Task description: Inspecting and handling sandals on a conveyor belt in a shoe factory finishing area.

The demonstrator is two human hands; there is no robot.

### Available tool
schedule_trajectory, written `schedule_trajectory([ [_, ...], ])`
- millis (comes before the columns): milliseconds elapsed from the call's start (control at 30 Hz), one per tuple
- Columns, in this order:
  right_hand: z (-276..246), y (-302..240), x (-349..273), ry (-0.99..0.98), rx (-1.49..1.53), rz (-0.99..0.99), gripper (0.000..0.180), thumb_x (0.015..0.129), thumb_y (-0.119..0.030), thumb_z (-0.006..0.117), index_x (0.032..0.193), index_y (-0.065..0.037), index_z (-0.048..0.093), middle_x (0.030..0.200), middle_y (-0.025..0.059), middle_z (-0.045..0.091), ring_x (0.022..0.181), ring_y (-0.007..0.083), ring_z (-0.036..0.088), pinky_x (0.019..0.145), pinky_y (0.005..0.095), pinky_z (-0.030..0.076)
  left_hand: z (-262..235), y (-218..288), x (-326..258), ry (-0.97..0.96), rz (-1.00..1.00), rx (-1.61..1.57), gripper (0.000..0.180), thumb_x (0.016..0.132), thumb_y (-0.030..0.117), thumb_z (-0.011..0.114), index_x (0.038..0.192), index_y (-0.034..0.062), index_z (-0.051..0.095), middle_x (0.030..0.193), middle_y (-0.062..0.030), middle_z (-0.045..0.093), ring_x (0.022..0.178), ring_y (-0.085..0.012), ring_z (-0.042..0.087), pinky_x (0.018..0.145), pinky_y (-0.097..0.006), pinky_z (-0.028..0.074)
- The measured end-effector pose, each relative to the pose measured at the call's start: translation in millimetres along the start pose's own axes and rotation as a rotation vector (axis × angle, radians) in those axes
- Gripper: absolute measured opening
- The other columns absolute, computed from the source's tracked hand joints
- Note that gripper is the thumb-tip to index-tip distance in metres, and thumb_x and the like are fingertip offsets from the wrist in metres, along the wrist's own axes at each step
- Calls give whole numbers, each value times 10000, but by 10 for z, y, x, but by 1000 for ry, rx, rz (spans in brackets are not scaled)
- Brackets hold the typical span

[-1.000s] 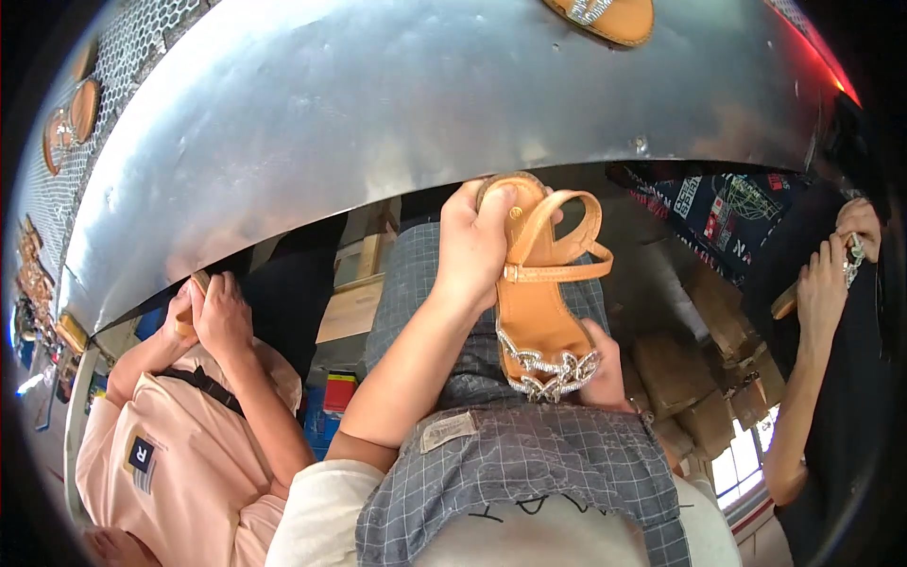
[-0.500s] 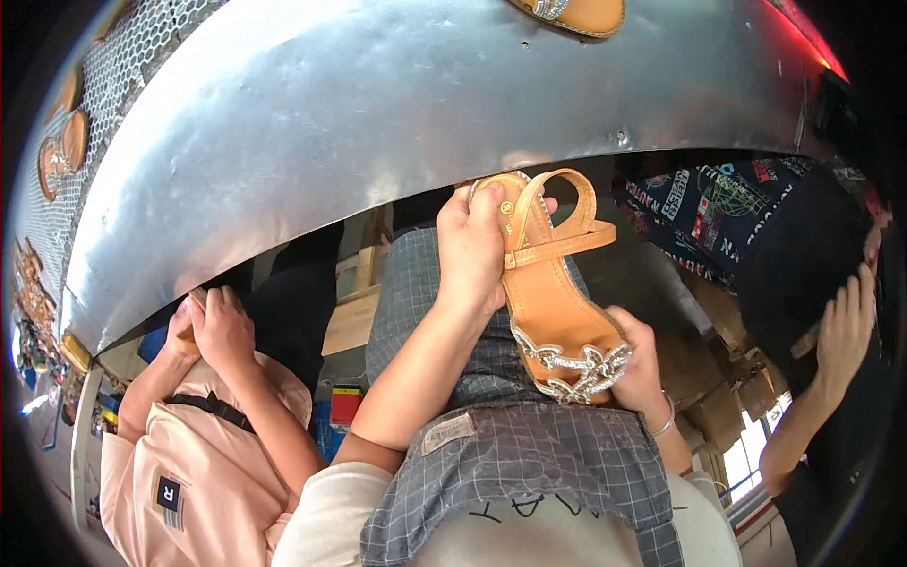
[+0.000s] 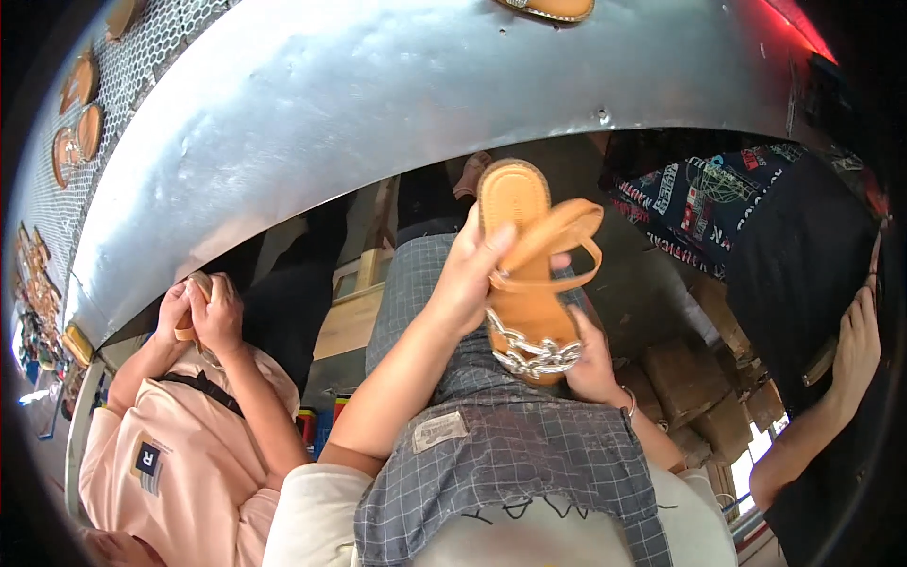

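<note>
Sandal [image 3: 531,317], held two-handed.
I have the left hand [image 3: 468,274] gripping near its strap [image 3: 543,284], the right hand [image 3: 593,364] holding its toe end; the bench [image 3: 378,123] lies beyond both.

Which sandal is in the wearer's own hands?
The tan sandal with silver toe straps, left hand holding it, right hand at its toe; another lies on the metal table, others on mesh.
</note>
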State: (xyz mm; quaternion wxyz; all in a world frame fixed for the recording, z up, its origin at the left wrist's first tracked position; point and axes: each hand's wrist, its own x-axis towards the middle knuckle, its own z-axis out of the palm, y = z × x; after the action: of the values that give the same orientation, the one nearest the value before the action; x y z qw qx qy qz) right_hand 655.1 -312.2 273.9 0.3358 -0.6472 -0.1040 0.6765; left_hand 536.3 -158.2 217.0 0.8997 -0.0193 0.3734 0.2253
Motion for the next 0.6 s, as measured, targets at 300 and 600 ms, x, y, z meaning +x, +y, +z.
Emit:
schedule_trajectory([
  [300,-351,-482,1057,-113,448,41,637,936,-305,512,1428,-13,232,1356,193,440,1203,271,493,977,380,414,-297,352,241,85,-172,433,391,929,175,549,1224,-17,378,999,-147,596,712,-223,662,621,-323,571],
  [600,228,-573,1768,-5,318,-39,227,944,-180,538,1049,21,550,897,38,604,791,67,564,700,234,480,-224,891,480,25,-284,593,361,970,229,489,1181,-59,433,977,-119,587,739,-150,624,600,-270,560],
])
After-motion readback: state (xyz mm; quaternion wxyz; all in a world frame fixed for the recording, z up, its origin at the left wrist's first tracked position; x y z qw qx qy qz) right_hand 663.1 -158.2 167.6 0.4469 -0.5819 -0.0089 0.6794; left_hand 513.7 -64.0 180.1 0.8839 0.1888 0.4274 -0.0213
